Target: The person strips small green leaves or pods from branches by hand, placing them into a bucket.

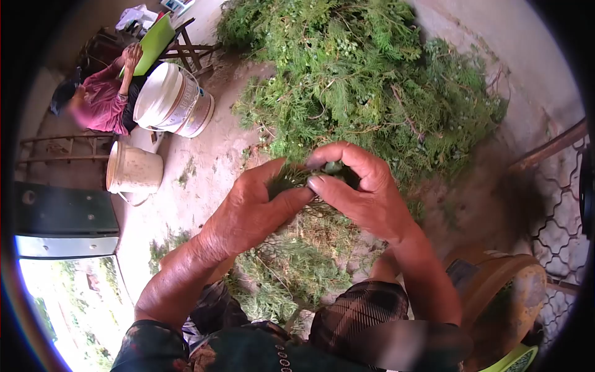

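In front of me my left hand [248, 201] is closed around a small evergreen sprig [286, 178], its thumb pressed against the stem side. My right hand [369, 192] meets it and pinches a small green cone [333, 167] between thumb and forefinger. The thumbs nearly touch; the sprig's inner part is hidden by the fingers. Just beyond my hands lies a large heap of leafy evergreen branches [353, 80]. Below them, loose clippings [279, 273] are spread on the ground between my knees.
At upper left a person [105, 102] sits holding a bright green tray [155, 43]. A large white bucket [164, 102] and a smaller one [133, 168] stand nearby. To my right is a worn yellowish container [502, 297], beside wire mesh [558, 217].
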`<state>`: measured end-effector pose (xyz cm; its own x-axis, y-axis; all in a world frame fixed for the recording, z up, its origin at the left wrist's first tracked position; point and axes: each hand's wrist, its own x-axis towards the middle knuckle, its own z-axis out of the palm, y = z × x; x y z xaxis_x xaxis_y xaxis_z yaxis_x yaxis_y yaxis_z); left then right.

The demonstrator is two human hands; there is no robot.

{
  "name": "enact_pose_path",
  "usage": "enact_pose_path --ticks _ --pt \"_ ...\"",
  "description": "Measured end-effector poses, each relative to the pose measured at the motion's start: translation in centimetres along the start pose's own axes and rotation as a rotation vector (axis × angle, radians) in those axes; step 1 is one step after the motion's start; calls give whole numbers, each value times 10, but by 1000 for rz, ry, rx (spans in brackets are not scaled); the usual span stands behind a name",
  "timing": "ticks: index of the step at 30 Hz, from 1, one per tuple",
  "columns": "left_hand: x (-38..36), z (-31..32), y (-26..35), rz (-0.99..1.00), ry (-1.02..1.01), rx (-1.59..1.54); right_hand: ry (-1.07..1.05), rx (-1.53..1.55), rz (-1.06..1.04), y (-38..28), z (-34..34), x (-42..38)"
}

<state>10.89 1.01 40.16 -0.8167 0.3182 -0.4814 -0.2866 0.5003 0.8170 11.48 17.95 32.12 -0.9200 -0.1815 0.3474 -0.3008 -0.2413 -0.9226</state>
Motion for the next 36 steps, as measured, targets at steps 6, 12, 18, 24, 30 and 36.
enact_pose_path --ticks 6,12,18,24,30,36 --pt "-9 -13 -10 45 81 56 -92 167 321 -15 11 -2" --pt "-16 -32 -8 150 77 20 -38 259 477 -24 17 3" --pt "-21 -45 -22 310 28 -153 -3 112 359 -42 40 14" --pt "-29 -57 -19 263 -50 -162 43 -122 272 -57 61 19" --pt "-33 -64 -27 297 -109 -248 191 210 446 -59 77 14" --pt "-50 -73 -18 315 -56 -223 240 287 649 -80 99 25"
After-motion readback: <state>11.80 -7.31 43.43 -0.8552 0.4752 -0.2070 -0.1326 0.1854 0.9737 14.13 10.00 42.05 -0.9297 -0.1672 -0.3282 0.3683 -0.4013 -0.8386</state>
